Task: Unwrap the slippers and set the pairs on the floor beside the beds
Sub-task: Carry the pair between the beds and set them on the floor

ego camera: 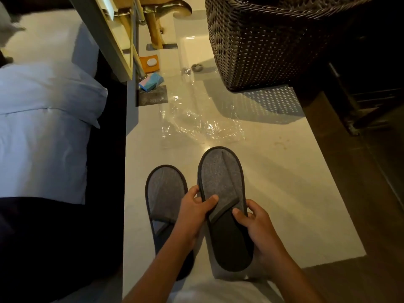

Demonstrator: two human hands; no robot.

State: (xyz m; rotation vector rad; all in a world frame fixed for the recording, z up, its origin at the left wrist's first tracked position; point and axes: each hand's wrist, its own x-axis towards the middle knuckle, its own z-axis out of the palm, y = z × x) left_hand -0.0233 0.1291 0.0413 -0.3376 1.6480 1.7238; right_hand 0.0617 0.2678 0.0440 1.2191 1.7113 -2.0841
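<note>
- Closest to me, at 6 o'clock, my left hand [192,212] pinched the grey slipper [223,193] at its left edge, thumb across the dark band of the upper and fingers curled behind.
- My right hand [258,228] gripped the same slipper from the right, thumb pressed on the dark insole and fingers wrapped under the sole.
- That slipper was held above the pale floor [295,182], toe pointing toward 12 o'clock, tilted slightly.
- Just beside it, toward 9 o'clock, the second slipper [165,189] lay flat on the floor, toe also toward 12; my left forearm crossed over its heel.
- At 9 o'clock, well apart from the hands, the bed [41,132] showed white linen over a dark base.
- Beyond the slipper toes, toward 12 o'clock, a crumpled clear plastic wrapper [201,119] lay on the floor.
- Farther, toward 11 o'clock, a blue-and-pink block [153,82] and an orange square with a white oval piece [150,62] sat by the furniture's gold-coloured legs [153,29].
- Farthest, at 1 o'clock, a dark woven basket [266,40] stood on the floor.
</note>
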